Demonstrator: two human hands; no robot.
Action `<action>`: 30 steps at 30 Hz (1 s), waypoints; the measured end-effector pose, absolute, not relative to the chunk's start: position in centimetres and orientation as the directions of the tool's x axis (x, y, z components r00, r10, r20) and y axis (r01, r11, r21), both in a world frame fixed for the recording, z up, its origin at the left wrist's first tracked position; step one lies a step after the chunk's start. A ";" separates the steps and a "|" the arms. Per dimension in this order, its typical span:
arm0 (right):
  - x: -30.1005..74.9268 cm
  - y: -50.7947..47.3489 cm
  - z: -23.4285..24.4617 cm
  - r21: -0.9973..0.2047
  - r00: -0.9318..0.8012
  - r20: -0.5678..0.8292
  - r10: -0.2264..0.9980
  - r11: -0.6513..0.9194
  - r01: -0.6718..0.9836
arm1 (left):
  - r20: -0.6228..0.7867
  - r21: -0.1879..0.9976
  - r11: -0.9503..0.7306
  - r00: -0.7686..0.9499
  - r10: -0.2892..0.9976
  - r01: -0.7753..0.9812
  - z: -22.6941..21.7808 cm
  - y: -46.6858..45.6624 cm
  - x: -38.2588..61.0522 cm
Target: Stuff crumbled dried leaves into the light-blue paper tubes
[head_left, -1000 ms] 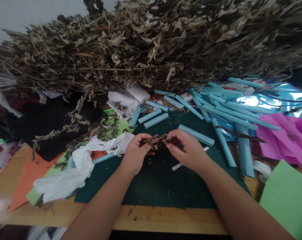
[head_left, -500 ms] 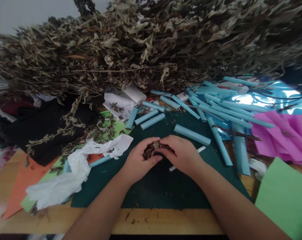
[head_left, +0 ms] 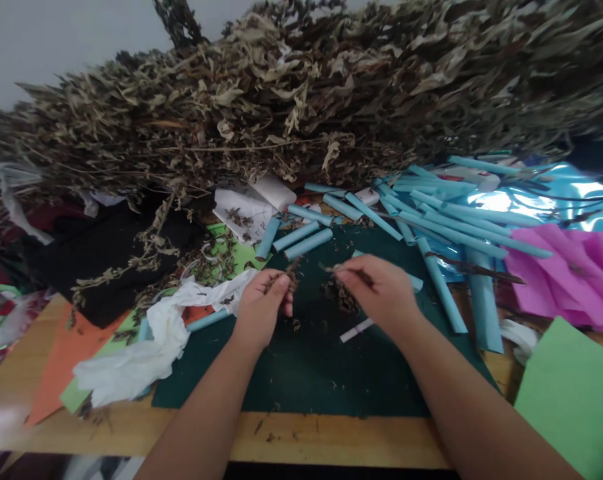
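Note:
Both hands hold dried leaves over the dark green mat (head_left: 301, 380). My left hand (head_left: 264, 303) is closed, with bits of dried leaf (head_left: 292, 270) poking out between thumb and fingers. Across a gap, my right hand (head_left: 381, 290) pinches some dried leaf at its fingertips. Beneath it is a small clump of dried leaves (head_left: 344, 297); whether that clump hangs from the hand or lies on the mat I cannot tell. A thin white stick (head_left: 356, 330) lies under my right hand, and a blue paper tube (head_left: 415, 283) is partly hidden behind it.
A large heap of dried leafy stalks (head_left: 281, 100) spans the back. Several blue paper tubes (head_left: 451, 220) lie to the right, near pink crepe paper (head_left: 571, 267) and a green sheet (head_left: 576, 393). Crumpled white tissue (head_left: 166, 333), orange paper (head_left: 61, 360) and black cloth (head_left: 111, 260) are left.
My hands were together around a clump of dried leaves; now they are apart, each with some of it. Crumbs show between them. The view has shifted slightly.

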State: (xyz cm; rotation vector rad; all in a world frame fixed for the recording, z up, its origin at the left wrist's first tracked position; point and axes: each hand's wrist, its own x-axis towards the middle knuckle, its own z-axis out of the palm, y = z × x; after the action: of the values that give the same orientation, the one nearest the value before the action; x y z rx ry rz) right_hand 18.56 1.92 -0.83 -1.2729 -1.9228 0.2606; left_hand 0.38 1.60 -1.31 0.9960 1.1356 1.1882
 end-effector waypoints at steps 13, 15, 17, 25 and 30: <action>17.6 1.6 -0.7 -0.379 -0.442 0.326 0.836 0.544 0.749 | -0.193 0.978 0.170 0.208 0.959 0.124 -1.5 1.2 1.0; 17.4 1.5 -0.7 -0.357 -0.470 0.349 0.811 0.579 0.733 | -0.197 0.972 0.154 0.262 0.945 0.177 -1.4 1.2 1.1; 17.3 1.4 -0.7 -0.322 -0.537 0.356 0.765 0.640 0.698 | -0.186 0.969 0.126 0.296 0.937 0.213 -1.4 1.1 1.0; 17.5 1.4 -1.0 -0.376 -0.541 0.431 0.722 0.689 0.620 | -0.133 0.974 0.073 0.282 0.950 0.213 -1.1 1.0 0.5; 17.7 1.4 -0.6 -0.409 -0.530 0.408 0.743 0.668 0.622 | -0.048 0.940 -0.027 0.212 0.976 0.340 -0.8 0.9 0.3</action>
State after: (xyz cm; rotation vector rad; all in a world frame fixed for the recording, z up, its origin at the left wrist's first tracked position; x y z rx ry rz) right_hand 17.66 1.43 -0.57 -1.0521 -2.3231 0.2864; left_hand 0.30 0.91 -0.84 1.5452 1.2896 0.8511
